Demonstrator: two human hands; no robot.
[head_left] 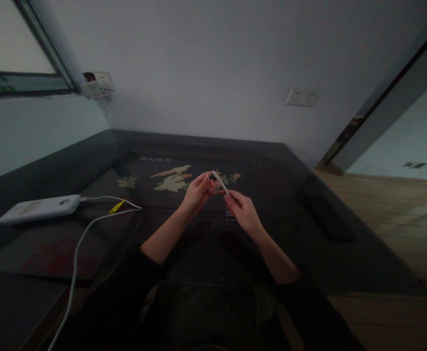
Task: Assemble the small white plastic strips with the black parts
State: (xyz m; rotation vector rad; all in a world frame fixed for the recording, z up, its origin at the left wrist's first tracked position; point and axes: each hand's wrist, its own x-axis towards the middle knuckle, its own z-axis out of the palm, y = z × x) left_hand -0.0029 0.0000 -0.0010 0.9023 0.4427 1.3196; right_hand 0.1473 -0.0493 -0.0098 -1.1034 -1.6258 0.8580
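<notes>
Both my hands are raised over a dark table (272, 161) with an inlaid bird and flower picture. My right hand (243, 212) grips the lower end of a thin white stick-like object (220, 182) that slants up to the left. My left hand (198, 192) pinches its dark upper tip with the fingertips. What the object is I cannot make out in the dim light. A small dark item (231, 218) lies on the table just under my right hand.
A white power bank (40, 208) lies at the left with a white cable (77, 246) and a yellow tag (116, 206). A flat dark object (328, 224) rests at the table's right. Wall sockets (302, 96) sit behind; wooden floor (392, 219) lies to the right.
</notes>
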